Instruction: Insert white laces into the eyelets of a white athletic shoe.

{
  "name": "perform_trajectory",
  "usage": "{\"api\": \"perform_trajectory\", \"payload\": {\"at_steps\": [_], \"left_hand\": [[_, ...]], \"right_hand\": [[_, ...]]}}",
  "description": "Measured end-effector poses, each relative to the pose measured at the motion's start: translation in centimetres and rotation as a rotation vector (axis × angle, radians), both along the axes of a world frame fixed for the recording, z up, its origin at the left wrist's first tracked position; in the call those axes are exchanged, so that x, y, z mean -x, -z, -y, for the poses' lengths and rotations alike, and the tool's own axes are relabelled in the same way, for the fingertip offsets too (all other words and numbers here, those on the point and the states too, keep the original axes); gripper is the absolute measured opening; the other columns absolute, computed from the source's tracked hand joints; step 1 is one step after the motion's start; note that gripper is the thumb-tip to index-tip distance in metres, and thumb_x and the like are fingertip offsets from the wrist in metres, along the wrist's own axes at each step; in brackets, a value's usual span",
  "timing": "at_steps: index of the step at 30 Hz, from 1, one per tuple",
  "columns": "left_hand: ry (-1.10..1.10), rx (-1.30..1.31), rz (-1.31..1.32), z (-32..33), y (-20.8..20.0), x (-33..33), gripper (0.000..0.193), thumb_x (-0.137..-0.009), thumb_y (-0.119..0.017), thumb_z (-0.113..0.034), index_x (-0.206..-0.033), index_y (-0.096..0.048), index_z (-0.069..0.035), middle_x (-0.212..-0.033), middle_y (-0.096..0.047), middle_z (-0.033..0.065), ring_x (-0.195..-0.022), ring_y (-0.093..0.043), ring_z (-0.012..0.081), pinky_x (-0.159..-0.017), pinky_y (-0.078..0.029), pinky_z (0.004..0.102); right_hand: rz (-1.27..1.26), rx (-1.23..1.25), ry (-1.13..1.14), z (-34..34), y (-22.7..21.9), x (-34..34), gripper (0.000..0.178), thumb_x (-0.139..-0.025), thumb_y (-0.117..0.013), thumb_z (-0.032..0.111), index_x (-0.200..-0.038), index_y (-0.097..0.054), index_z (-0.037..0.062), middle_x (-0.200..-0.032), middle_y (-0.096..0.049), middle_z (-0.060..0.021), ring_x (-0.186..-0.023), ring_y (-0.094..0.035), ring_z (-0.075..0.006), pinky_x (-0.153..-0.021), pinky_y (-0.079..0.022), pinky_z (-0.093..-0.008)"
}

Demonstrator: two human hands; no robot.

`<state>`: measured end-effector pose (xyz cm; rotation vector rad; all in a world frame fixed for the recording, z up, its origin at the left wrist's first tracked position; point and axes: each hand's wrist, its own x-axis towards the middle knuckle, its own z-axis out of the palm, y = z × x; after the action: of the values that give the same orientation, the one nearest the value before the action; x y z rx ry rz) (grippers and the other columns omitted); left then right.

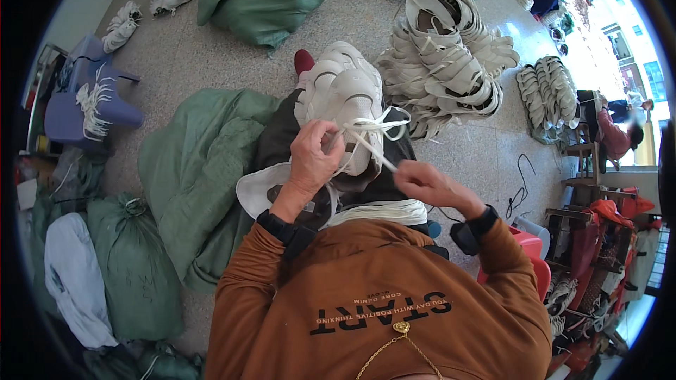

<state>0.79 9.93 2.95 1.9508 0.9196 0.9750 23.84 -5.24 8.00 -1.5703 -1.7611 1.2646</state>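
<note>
1 white lace point(366, 125) part-threaded through pale upper point(352, 92), loops slack, tightening apparently remaining; right hand point(429, 184) gripping lace, left hand point(315, 158) curled alongside, hold unclear.

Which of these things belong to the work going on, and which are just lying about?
In the work:
left hand, by the lacing
right hand, pinching a white lace
white shoe uppers on the lap
probably the floor pile of white uppers

Apparently just lying about:
tied green sack
purple plastic chair
white sack
</note>
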Motion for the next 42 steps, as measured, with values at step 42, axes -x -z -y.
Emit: {"api": "perform_trajectory", "payload": {"at_steps": [42], "left_hand": [[0.142,-0.373,-0.266,1.4,-4.2,-0.9,0.024,-0.079,-0.074,-0.014,-0.096,-0.061,-0.004,-0.100,-0.054,0.0094,-0.092,-0.056,0.0279,-0.087,-0.045,0.0412]], "right_hand": [[-0.518,0.046,0.492,-3.1,2.2,2.1,0.016,-0.093,-0.064,0.013,-0.090,-0.060,-0.0024,-0.074,-0.056,-0.0062,-0.067,-0.052,-0.0143,-0.062,-0.044,-0.0325]]}}
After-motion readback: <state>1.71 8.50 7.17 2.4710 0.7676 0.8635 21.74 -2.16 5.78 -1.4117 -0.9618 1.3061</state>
